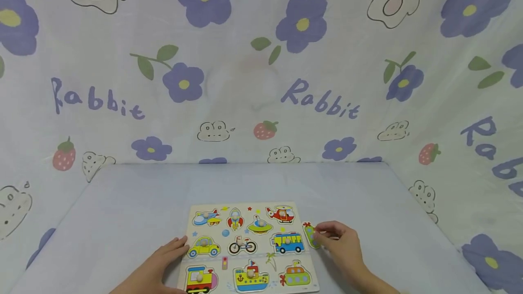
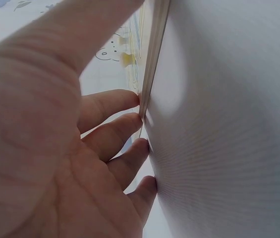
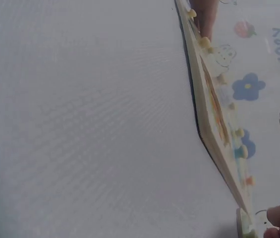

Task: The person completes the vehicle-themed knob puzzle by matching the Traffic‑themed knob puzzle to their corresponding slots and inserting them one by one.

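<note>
A wooden peg puzzle board (image 1: 218, 258) lies flat on the table, with vehicle pieces bearing round knobs. At its lower right corner, the submarine recess (image 1: 297, 278) shows its printed picture and no knob. My right hand (image 1: 341, 246) pinches a green submarine piece (image 1: 310, 237), turned with its red propeller toward the back, just beyond the board's right edge. The fingers hide part of that piece; in the right wrist view it sits low beside the board's corner (image 3: 246, 201). My left hand (image 1: 157, 264) rests against the board's left edge, fingertips (image 2: 140, 145) touching the rim and table.
A pale cloth covers the table (image 1: 135, 203). Behind and beside it hangs a white curtain (image 1: 237, 76) printed with purple flowers, rabbits and strawberries. The bus piece (image 1: 288, 242) and helicopter piece (image 1: 281, 214) sit in the board near the right hand.
</note>
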### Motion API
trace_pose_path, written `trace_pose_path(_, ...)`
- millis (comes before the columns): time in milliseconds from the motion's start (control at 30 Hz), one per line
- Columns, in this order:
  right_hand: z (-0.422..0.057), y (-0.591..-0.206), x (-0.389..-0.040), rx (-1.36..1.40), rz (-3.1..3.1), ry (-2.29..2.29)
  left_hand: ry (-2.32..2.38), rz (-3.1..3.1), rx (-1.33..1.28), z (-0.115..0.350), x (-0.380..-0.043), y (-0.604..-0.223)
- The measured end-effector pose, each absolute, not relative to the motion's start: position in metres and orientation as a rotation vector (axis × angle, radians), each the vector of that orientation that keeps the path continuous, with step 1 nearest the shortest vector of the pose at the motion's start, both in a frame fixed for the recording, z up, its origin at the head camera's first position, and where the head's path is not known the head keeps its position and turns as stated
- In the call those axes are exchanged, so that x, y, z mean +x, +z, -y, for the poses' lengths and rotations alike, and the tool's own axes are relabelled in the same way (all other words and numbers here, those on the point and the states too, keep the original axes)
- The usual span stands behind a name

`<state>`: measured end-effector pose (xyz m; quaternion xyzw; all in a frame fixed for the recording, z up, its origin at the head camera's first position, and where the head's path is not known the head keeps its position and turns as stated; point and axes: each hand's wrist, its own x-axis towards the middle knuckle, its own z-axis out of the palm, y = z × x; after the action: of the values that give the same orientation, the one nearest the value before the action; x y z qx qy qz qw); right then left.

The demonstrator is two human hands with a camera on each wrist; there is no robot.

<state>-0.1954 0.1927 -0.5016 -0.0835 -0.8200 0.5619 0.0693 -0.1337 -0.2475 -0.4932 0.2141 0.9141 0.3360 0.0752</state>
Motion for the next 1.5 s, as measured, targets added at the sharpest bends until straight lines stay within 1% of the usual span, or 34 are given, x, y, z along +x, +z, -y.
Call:
trace_pose_path(333, -0.194, -0.507, -0.200, -0.362, 2.429, 1.757, 1.029, -2.720, 0.622, 0.248, -0.134, -0.496)
trace_pose_path(800, -0.192, -0.515, -0.208, -0.358, 2.447, 1.662, 1.046, -2.705, 0.639, 0.249, -0.135, -0.492)
trace_pose_path(1100, -0.191, -0.517, -0.209, -0.373, 2.486, 1.587, 0.989, -2.764, 0.716, 0.250, -0.134, -0.497)
trace_pose_path(1333, -0.192, -0.514, -0.208, -0.394, 2.534, 1.541, 1.000, -2.759, 0.677, 0.249, -0.134, -0.499)
trace_pose_path(1500, -0.193, -0.508, -0.208, -0.355, 2.541, 1.537, 1.018, -2.743, 0.668, 0.250, -0.134, -0.497)
